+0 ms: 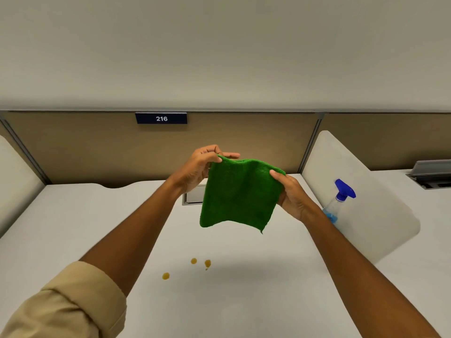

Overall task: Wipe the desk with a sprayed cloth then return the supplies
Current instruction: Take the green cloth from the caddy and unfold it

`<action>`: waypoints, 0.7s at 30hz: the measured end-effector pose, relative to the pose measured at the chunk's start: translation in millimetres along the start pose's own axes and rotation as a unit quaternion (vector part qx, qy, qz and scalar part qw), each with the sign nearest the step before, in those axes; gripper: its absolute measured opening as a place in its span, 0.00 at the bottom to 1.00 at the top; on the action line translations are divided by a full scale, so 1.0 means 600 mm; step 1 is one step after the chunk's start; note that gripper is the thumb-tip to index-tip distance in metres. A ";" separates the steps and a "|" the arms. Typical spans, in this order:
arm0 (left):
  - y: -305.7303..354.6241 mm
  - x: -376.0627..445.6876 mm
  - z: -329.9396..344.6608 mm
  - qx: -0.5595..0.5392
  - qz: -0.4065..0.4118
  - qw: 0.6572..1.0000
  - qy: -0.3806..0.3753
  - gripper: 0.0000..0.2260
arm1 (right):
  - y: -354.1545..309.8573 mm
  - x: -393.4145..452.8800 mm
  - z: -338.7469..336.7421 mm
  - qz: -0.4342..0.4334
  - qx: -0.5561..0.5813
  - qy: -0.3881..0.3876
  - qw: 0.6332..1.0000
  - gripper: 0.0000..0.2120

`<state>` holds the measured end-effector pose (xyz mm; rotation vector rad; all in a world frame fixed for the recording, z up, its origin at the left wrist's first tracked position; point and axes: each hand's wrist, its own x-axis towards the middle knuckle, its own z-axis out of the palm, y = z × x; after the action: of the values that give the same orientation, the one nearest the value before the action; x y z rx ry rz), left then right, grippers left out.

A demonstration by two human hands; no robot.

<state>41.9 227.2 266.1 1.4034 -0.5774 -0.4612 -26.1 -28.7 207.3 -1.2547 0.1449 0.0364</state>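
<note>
While both hands grasp a green cloth [238,193], white desk [244,301] with orange spots [194,261], tan partition [97,147] behind.

A square green terry cloth [238,193] hangs spread open in the air above the middle of the desk, pinched at its two upper corners so that its top edge sags slightly between them and its lower edge curls free. The flat white desk top [73,215] under it carries three small amber-yellow drops [194,261] of spilled liquid, near one another, on the near side of the cloth. A clear plastic spray bottle with a blue trigger head [340,198] stands upright at the desk's right edge, holding blue liquid
</note>
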 end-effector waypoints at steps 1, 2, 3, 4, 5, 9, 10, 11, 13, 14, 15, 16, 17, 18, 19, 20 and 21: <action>0.012 0.001 0.003 -0.011 0.002 1.000 -0.021 0.03 | -0.005 -0.002 -0.002 0.009 0.021 -0.002 1.000 0.12; 0.023 0.003 0.006 -0.025 0.004 0.999 -0.040 0.03 | -0.008 -0.005 -0.001 0.017 0.037 -0.006 0.999 0.11; 0.034 0.005 0.011 -0.041 0.009 0.997 -0.057 0.03 | -0.011 -0.008 0.001 0.025 0.050 -0.011 0.998 0.11; 0.046 0.007 0.017 -0.056 0.019 0.996 -0.072 0.03 | -0.014 -0.011 0.005 0.034 0.063 -0.020 0.997 0.12; 0.056 0.009 0.025 -0.070 0.033 0.993 -0.086 0.03 | -0.016 -0.014 0.010 0.043 0.076 -0.034 0.996 0.13; 0.089 0.018 0.063 -0.131 0.100 0.977 -0.136 0.03 | -0.025 -0.023 0.036 0.071 0.117 -0.101 0.985 0.15; 0.095 0.020 0.073 -0.153 0.113 0.971 -0.144 0.03 | -0.026 -0.024 0.042 0.073 0.128 -0.110 0.983 0.15; 0.102 0.023 0.083 -0.176 0.121 0.965 -0.149 0.02 | -0.028 -0.025 0.047 0.074 0.137 -0.115 0.981 0.15; 0.117 0.026 0.103 -0.222 0.136 0.953 -0.153 0.02 | -0.031 -0.026 0.056 0.072 0.149 -0.126 0.978 0.16; 0.124 0.028 0.113 -0.240 0.141 0.948 -0.156 0.01 | -0.033 -0.027 0.059 0.071 0.151 -0.128 0.978 0.16; 0.130 0.030 0.120 -0.253 0.143 0.944 -0.158 0.01 | -0.035 -0.027 0.060 0.069 0.152 -0.124 0.978 0.16; 0.134 0.032 0.126 -0.262 0.143 0.941 -0.157 0.01 | -0.037 -0.028 0.061 0.068 0.154 -0.117 0.979 0.15; 0.136 0.035 0.129 -0.270 0.142 0.939 -0.156 0.02 | -0.039 -0.028 0.060 0.066 0.156 -0.112 0.979 0.14; 0.135 0.036 0.131 -0.280 0.141 0.937 -0.156 0.04 | -0.040 -0.028 0.058 0.062 0.156 -0.108 0.980 0.13; 0.132 0.038 0.132 -0.291 0.140 0.934 -0.155 0.08 | -0.041 -0.028 0.054 0.057 0.153 -0.108 0.981 0.12; 0.128 0.040 0.133 -0.301 0.139 0.931 -0.154 0.12 | -0.041 -0.028 0.048 0.049 0.148 -0.108 0.982 0.13; 0.124 0.043 0.134 -0.314 0.135 0.927 -0.154 0.16 | -0.040 -0.027 0.041 0.041 0.141 -0.104 0.984 0.13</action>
<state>9.2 157.9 348.4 0.6292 -0.7812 -0.5840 -37.5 -12.2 239.4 -0.9546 0.0184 0.2107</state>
